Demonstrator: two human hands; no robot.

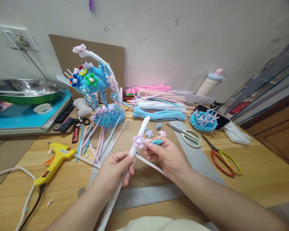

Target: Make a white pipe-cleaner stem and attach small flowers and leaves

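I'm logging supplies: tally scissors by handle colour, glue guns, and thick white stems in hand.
Pale-green-handled metal scissors: 1
Red-and-yellow-handled metal scissors: 1
Black-handled metal scissors: 1
Yellow plastic glue gun: 1
Thick white wrapped stem, in the left hand: 1
Total: 5

We take this for a handcraft workspace, though we cannot tell whether it belongs to a home or a small studio. On the wood-grain counter (262, 183) we see a yellow hot glue gun (62, 152), bundled blue chenille stems (159, 114), red-and-yellow-handled scissors (218, 151) and a fuzzy blue flower sculpture (100, 80). A white wrapped stem (142, 128) bearing a lilac flower (138, 141) suits such craftwork too. The scuffed plain wall (154, 41), its power socket (21, 41) and a pink-topped bottle (208, 84) give us an informal, everyday room.
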